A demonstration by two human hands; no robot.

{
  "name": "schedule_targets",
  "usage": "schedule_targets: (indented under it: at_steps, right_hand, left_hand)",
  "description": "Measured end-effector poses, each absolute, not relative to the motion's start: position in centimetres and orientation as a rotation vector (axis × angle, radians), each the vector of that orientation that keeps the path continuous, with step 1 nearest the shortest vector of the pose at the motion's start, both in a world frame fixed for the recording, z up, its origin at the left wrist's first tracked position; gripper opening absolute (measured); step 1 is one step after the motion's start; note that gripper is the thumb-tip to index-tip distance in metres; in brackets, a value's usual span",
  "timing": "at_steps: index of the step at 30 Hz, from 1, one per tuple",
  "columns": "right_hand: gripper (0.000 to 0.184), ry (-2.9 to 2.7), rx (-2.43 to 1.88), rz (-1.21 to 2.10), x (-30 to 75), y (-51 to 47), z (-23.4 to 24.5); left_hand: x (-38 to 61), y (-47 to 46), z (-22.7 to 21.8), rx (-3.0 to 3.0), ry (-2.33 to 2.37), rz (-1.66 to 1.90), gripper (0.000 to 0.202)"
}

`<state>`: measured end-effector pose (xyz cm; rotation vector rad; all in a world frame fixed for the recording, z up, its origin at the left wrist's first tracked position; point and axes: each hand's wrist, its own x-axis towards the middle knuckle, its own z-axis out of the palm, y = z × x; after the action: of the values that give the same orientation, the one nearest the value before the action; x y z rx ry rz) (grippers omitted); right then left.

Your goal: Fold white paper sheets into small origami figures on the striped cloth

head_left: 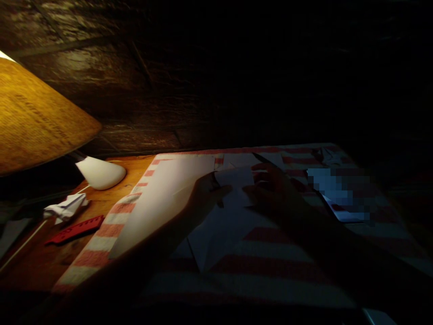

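holding a folded sheet of white paper (225, 219) between them, the two hands work above the middle of a red-and-white striped cloth (277, 264). the left hand (208, 186) grips the left edge of the sheet, with its thumb lying across the paper. the right hand (270, 183) takes the right edge, with fingers bent and thumb set on the paper; the fingers are in deep shadow, and their exact contact is hard to make out. the lower part of the sheet tapers to a point towards the person. a dark pointed shape (262, 159) shows just beyond the right hand; its nature cannot be told.

a larger sheet (155, 194) lies flat on the cloth, to the left of and partly behind the left forearm. to the right of the right hand, a smartphone (345, 214) rests on the cloth with its screen lit.

the cloth covers part of a wooden bench (135, 163). on the bare wood at the left are a red ruler-like strip (76, 229), a crumpled piece of paper (66, 208) and a thin white cord (25, 247). behind these stands a table lamp with a yellow shade (40, 115) and a rounded white base (101, 174). a dark panelled wall (77, 67) rises behind the bench.
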<state>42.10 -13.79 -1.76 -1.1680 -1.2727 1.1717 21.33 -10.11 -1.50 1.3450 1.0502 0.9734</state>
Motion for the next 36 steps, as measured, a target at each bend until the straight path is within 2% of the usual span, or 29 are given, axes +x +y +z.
schedule_targets:
  at_steps: [2, 4, 13, 23, 36]
  right_hand:
    - [0.031, -1.411, -1.264, 1.128, 42.37, -13.52, -2.13]
    - [0.021, -1.518, -1.318, 1.076, 42.57, -13.38, -2.26]
    - [0.022, -1.418, -1.213, 1.270, 42.36, -13.62, -2.06]
    - [0.028, -1.477, -1.234, 1.220, 42.37, -13.64, -1.91]
    - [0.031, -1.435, -1.223, 1.235, 42.05, -13.83, -1.85]
  left_hand:
    - [21.25, -10.01, -1.55, 1.332, 1.049, 0.987, 0.046]
    - [21.25, -9.99, -1.66, 1.313, 1.035, 0.993, 0.046]
    - [21.44, -10.26, -1.50, 1.177, 0.986, 0.998, 0.042]
    - [21.34, -10.07, -1.70, 1.145, 1.049, 1.027, 0.033]
    - [21.24, -10.19, -1.80, 1.172, 1.004, 1.026, 0.036]
